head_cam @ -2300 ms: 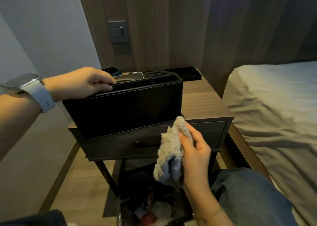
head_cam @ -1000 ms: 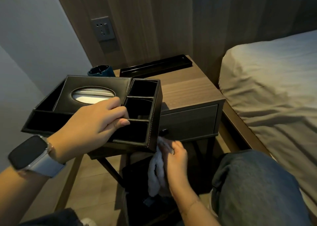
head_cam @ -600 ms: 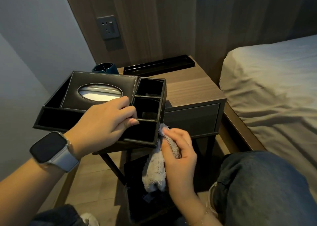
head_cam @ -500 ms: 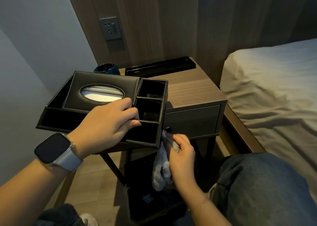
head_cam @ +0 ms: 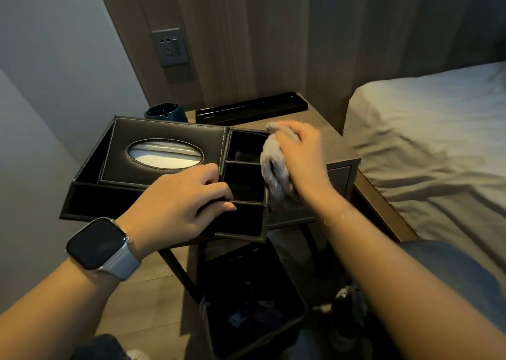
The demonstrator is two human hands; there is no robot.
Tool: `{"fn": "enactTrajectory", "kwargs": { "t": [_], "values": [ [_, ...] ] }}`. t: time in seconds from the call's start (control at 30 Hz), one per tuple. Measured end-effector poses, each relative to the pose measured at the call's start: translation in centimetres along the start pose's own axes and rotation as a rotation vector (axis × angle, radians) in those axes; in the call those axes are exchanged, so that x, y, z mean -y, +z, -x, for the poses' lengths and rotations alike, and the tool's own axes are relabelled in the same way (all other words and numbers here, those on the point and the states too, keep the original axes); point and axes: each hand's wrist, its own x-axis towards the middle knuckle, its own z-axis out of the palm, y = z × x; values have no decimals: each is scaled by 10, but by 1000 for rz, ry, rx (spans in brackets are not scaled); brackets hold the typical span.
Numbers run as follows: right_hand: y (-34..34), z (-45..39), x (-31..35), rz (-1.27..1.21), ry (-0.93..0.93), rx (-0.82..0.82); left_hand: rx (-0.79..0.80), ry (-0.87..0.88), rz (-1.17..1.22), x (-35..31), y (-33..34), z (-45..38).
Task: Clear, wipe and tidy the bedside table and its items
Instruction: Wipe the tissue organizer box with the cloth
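Note:
A black leather organiser box (head_cam: 164, 129) with an oval tissue slot and three small side compartments is held above the front left of the wooden bedside table (head_cam: 339, 146). My left hand (head_cam: 178, 209) grips it, fingers curled over a divider between the compartments. My right hand (head_cam: 301, 157) holds a grey cloth (head_cam: 273, 165) against the box's right edge, beside the compartments.
A long black tray (head_cam: 252, 108) lies along the back of the table, and a dark blue ashtray (head_cam: 165, 112) sits at its back left. A black waste bin (head_cam: 252, 305) stands on the floor below the box. The bed (head_cam: 438, 140) is on the right.
The box was tipped on its side and now sits level in my left hand. My right hand has risen with the cloth from below the box's front corner to its right edge.

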Motion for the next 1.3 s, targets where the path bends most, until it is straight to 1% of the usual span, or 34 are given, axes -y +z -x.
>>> {"fn": "enactTrajectory", "kwargs": {
  "t": [0.07, 0.1, 0.2, 0.27, 0.3, 0.4, 0.47, 0.5, 0.57, 0.63, 0.7, 0.77, 0.8, 0.83, 0.9, 0.93, 1.0, 1.07, 1.2, 1.23, 1.3],
  "values": [
    [-6, 39, -2, -17, -40, -17, 9, 9, 2, 1, 0, -1],
    [-10, 60, -1, -36, -53, 9, 18, 15, -7, 0, 2, 0],
    [-28, 107, -5, -4, -136, 164, 30, 30, -24, 0, 5, 4],
    [-41, 108, -4, 56, -198, 241, 20, 31, 6, 3, 3, 2],
    [-46, 97, -2, 64, -207, 239, 13, 34, 24, 5, 2, 0],
    [-36, 41, 11, 77, -223, 106, 33, 42, 69, 11, -1, -5],
    [-19, 9, 15, 61, -180, 83, 28, 38, 107, 15, -4, -9],
    [-11, 6, 17, 41, -159, 90, 29, 29, 130, 18, -6, -11],
    [-8, 25, 17, 37, -160, 104, 42, 5, 167, 25, -11, -17],
    [-17, 63, 18, 16, -211, 148, 68, -4, 188, 30, -15, -20],
    [-32, 96, 20, 17, -301, 241, 88, -19, 220, 31, -18, -21],
    [-46, 106, 22, 47, -355, 335, 111, -54, 274, 31, -22, -23],
    [-52, 102, 21, 54, -344, 333, 138, -86, 297, 31, -26, -26],
    [-57, 94, 16, 52, -301, 290, 185, -129, 317, 34, -30, -31],
    [-65, 67, -1, 12, -152, 146, 289, -193, 349, 40, -40, -40],
    [-67, 53, -10, 2, -67, 92, 313, -197, 354, 43, -43, -44],
    [-66, 28, -28, -28, 67, 66, 313, -195, 373, 47, -47, -49],
    [-56, 12, -41, -96, 152, 54, 327, -218, 434, 51, -48, -49],
    [-3, -1, -50, -152, 219, 60, 368, -277, 566, 64, -55, -47],
    [13, 3, -49, -182, 228, 40, 379, -277, 579, 65, -57, -46],
    [36, 23, -47, -229, 214, -51, 382, -267, 594, 66, -56, -47]
  ]
}}
